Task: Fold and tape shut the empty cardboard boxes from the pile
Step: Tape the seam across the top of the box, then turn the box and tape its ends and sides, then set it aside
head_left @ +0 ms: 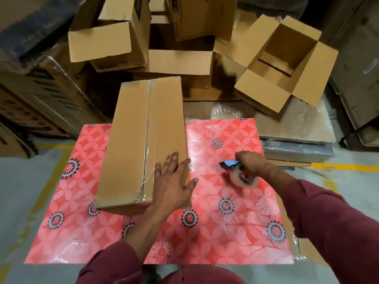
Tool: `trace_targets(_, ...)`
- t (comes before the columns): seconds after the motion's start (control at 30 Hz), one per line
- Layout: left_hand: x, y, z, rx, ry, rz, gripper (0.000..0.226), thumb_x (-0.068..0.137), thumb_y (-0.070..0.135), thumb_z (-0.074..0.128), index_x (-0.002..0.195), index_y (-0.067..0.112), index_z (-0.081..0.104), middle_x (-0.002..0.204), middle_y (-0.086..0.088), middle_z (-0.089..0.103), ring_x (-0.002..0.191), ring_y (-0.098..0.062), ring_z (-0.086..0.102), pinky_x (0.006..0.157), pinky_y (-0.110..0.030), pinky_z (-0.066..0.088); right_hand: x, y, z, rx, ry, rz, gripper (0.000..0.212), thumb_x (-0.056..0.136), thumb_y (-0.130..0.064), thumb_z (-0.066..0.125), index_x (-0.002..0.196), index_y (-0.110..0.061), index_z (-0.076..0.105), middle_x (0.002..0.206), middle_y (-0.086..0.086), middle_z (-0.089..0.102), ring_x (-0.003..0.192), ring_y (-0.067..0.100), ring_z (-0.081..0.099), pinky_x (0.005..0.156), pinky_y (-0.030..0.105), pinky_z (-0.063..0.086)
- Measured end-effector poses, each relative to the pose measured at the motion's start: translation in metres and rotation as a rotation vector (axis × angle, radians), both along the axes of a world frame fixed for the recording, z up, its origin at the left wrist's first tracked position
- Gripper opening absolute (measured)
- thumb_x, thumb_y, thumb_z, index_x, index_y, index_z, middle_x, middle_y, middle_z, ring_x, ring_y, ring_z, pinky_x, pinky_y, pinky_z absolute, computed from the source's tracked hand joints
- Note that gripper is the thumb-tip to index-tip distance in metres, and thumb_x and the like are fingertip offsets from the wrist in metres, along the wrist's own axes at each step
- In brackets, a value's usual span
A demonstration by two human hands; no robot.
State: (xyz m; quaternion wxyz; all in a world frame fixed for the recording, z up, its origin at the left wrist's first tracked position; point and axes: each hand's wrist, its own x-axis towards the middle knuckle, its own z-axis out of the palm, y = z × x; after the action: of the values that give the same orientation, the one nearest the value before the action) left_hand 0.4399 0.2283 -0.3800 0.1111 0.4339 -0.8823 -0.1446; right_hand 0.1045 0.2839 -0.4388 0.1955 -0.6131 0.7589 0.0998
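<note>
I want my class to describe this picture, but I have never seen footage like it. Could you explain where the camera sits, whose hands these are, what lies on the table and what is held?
There is no machine here. One camera, worn on a person's head, looks forward and down, so the two arms in red sleeves are the wearer's own. On the table, which has a red flowered cover, lies a long closed box with clear tape along its middle seam. The left hand rests flat on the box's near right part, fingers straight. The right hand has a tape dispenser in its grip, just above the table beside the box. Behind the table is the pile of open, empty boxes.
</note>
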Motion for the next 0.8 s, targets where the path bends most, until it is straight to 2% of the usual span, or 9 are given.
trace_targets(0.1, 0.005, 0.003, 0.014, 0.135, 0.296, 0.060, 0.061, 0.092, 0.062, 0.051, 0.138, 0.024, 0.065, 0.150, -0.003, 0.056, 0.139, -0.018, 0.049, 0.116, -0.033, 0.033, 0.021, 0.008, 0.025, -0.177, -0.072, -0.003, 0.041, 0.082, -0.026, 0.065, 0.121, -0.019, 0.052, 0.109, 0.008, 0.071, 0.094, 0.037, 0.067, 0.068, 0.043, 0.053)
trace_targets(0.2, 0.014, 0.011, 0.040, 0.263, 0.540, 0.227, 0.029, 0.091, 0.046, 0.070, 0.113, 0.028, 0.075, 0.106, 0.017, 0.069, 0.084, 0.004, 0.061, 0.080, -0.026, 0.053, 0.052, 0.015, 0.069, -0.322, -0.156, 0.004, 0.043, 0.074, -0.027, 0.054, 0.117, -0.032, 0.044, 0.103, 0.004, 0.072, 0.086, 0.035, 0.066, 0.062, 0.044, 0.052)
trace_targets(0.27, 0.020, 0.012, 0.057, 0.572, 0.732, 0.405, 0.015, 0.095, 0.040, 0.073, 0.098, 0.025, 0.076, 0.095, 0.010, 0.073, 0.066, -0.001, 0.060, 0.061, -0.030, 0.054, 0.079, 0.016, 0.108, -0.435, -0.188, 0.037, 0.042, 0.072, -0.026, 0.056, 0.111, -0.034, 0.047, 0.095, 0.002, 0.065, 0.082, 0.033, 0.062, 0.063, 0.045, 0.051)
trace_targets(0.33, 0.030, 0.014, 0.074, 0.977, 0.935, 0.578, 0.026, 0.101, 0.041, 0.065, 0.098, 0.018, 0.076, 0.095, -0.001, 0.076, 0.058, -0.012, 0.057, 0.046, -0.026, 0.040, 0.109, 0.013, 0.146, -0.558, -0.156, 0.087, 0.040, 0.071, -0.021, 0.067, 0.108, -0.030, 0.054, 0.090, 0.001, 0.058, 0.080, 0.030, 0.057, 0.063, 0.042, 0.049)
trace_targets(0.4, 0.043, 0.014, 0.089, 1.231, 1.039, 0.615, 0.039, 0.100, 0.048, 0.059, 0.109, 0.014, 0.076, 0.098, -0.002, 0.075, 0.058, -0.015, 0.056, 0.048, -0.025, 0.032, 0.140, 0.006, 0.179, -0.661, -0.076, 0.195, 0.040, 0.068, -0.017, 0.074, 0.105, -0.022, 0.060, 0.090, 0.000, 0.060, 0.080, 0.029, 0.056, 0.063, 0.038, 0.045)
trace_targets(0.5, 0.066, 0.010, 0.105, 1.478, 1.160, 0.496, 0.051, 0.095, 0.059, 0.054, 0.112, 0.014, 0.074, 0.101, -0.004, 0.073, 0.065, -0.018, 0.057, 0.054, -0.029, 0.032, 0.189, -0.002, 0.217, -0.705, -0.039, 0.326, 0.033, 0.073, -0.034, 0.057, 0.102, -0.018, 0.061, 0.093, 0.002, 0.065, 0.081, 0.030, 0.059, 0.063, 0.038, 0.047)
trace_targets(0.63, 0.103, -0.002, 0.116, 1.568, 1.251, 0.497, 0.036, 0.087, 0.046, 0.061, 0.105, 0.018, 0.075, 0.095, -0.004, 0.071, 0.068, -0.021, 0.059, 0.055, -0.029, 0.035, 0.240, -0.017, 0.239, -0.659, -0.052, 0.390, 0.048, 0.075, -0.059, 0.052, 0.109, -0.025, 0.052, 0.100, 0.000, 0.063, 0.080, 0.030, 0.061, 0.058, 0.032, 0.037)
trace_targets(0.73, 0.131, -0.010, 0.119, 1.606, 1.321, 0.565, 0.024, 0.089, 0.033, 0.060, 0.099, 0.015, 0.073, 0.090, -0.005, 0.071, 0.066, -0.020, 0.059, 0.054, -0.027, 0.038, 0.272, -0.028, 0.241, -0.638, -0.011, 0.439, 0.052, 0.078, -0.060, 0.053, 0.120, -0.029, 0.051, 0.109, -0.003, 0.061, 0.085, 0.027, 0.063, 0.055, 0.030, 0.037)
trace_targets(0.8, 0.148, -0.015, 0.120, 1.613, 1.355, 0.607, 0.022, 0.095, 0.027, 0.056, 0.096, 0.013, 0.072, 0.087, -0.006, 0.070, 0.064, -0.020, 0.059, 0.052, -0.026, 0.039, 0.289, -0.036, 0.239, -0.600, 0.037, 0.470, 0.061, 0.080, -0.055, 0.066, 0.133, -0.030, 0.050, 0.115, -0.003, 0.059, 0.091, 0.026, 0.063, 0.058, 0.030, 0.039)
